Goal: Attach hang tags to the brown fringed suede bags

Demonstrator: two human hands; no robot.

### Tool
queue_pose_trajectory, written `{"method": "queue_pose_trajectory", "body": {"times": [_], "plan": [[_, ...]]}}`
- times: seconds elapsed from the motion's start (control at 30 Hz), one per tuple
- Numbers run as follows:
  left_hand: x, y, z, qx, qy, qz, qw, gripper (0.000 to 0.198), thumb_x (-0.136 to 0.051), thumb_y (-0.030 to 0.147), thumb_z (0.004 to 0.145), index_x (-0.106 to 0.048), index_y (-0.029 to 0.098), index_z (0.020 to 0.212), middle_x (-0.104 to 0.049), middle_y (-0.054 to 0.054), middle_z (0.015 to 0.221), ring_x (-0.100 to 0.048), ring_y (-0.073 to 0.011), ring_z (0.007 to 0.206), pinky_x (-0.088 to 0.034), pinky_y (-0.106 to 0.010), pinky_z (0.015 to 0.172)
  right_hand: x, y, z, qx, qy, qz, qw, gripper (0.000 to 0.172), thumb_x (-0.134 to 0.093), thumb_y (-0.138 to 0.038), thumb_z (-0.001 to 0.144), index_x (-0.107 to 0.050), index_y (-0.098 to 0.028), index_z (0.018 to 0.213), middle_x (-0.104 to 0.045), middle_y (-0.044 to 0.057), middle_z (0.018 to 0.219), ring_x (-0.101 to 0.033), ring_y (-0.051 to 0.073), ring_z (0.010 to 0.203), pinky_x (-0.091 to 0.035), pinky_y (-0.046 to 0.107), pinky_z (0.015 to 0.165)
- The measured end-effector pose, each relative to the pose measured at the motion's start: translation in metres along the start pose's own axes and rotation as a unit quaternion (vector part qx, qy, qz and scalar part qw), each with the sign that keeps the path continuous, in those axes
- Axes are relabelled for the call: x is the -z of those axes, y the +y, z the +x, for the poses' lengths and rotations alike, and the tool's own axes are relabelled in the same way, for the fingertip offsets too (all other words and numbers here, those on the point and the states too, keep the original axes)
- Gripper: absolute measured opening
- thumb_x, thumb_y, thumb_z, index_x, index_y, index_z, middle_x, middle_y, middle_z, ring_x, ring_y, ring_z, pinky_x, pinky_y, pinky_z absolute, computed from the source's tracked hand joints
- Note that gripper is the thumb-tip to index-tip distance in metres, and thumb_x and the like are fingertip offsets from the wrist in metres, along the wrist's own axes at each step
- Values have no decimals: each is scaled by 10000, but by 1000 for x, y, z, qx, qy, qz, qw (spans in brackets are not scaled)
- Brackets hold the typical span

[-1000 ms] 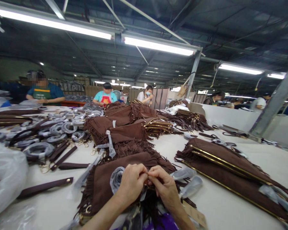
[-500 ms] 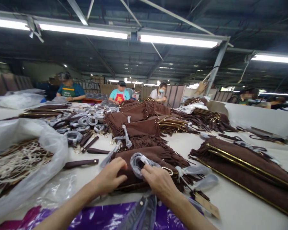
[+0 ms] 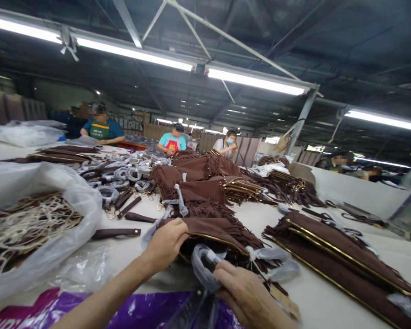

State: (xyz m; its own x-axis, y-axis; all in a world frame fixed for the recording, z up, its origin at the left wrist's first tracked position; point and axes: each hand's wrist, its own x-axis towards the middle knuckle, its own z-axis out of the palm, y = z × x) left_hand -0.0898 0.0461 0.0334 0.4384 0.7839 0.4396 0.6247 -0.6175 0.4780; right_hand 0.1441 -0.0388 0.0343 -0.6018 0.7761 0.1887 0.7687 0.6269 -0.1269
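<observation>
At your far left a clear plastic bag (image 3: 71,196) lies on the white table (image 3: 311,297), with pale cords and brown pieces inside it. Just to its right a loose brown strap (image 3: 114,233) lies flat, and behind it there is a heap of wrapped strap coils (image 3: 123,176).

Your left hand (image 3: 166,242) is closed on the near left edge of the brown fringed bag (image 3: 215,227), the fingers curled over that edge. This bag lies in the middle of the table, directly before you.

Your right hand (image 3: 241,292) is lower, at the near side of the bag. Its fingers are pressed together around a plastic-wrapped strap (image 3: 202,269), which loops up and touches the bag. A purple plastic sheet (image 3: 140,313) lies under both forearms.

At the right, well apart from your hands, a stack of brown bags with gold trim (image 3: 332,256) rests on the table.
</observation>
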Motion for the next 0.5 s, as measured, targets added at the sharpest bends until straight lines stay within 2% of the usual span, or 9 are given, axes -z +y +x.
{"method": "queue_pose_trajectory", "body": {"times": [0.13,0.23,0.33,0.43,0.5], "plan": [[-2,18,-10,-26,-6,-20,999,181,-401,150,887,-520,206,762,-594,-39,931,-544,-184,911,-408,-286,796,-15,11,41,-119,7,-110,987,158,-542,-83,849,-611,-200,930,-665,58,960,-653,225,802,-438,289,647],[-6,16,-14,-15,-3,-42,999,184,-408,149,864,-470,204,699,-563,-33,853,-536,-178,849,-402,-276,743,-27,15,73,-158,45,-147,975,317,-434,18,825,-616,-144,1029,-636,153,1088,-633,266,862,-450,348,713],[-4,3,-17,23,10,-67,997,188,-417,168,856,-455,203,675,-547,-23,794,-533,-174,803,-394,-277,715,-34,14,77,-114,44,-116,986,318,-466,20,780,-610,-152,1005,-627,124,1086,-602,246,910,-453,341,784],[2,-10,-18,78,51,-81,992,185,-424,202,861,-482,203,686,-548,-14,765,-525,-175,771,-392,-284,708,-25,14,57,-31,33,-22,999,184,-564,-67,766,-589,-201,890,-627,38,977,-577,216,899,-455,311,799],[5,-12,-18,93,82,-85,989,188,-420,219,867,-488,205,693,-543,-9,754,-516,-175,759,-388,-287,702,-16,16,46,10,21,22,999,120,-597,-131,791,-586,-209,882,-631,31,976,-574,220,920,-463,313,807]]}}
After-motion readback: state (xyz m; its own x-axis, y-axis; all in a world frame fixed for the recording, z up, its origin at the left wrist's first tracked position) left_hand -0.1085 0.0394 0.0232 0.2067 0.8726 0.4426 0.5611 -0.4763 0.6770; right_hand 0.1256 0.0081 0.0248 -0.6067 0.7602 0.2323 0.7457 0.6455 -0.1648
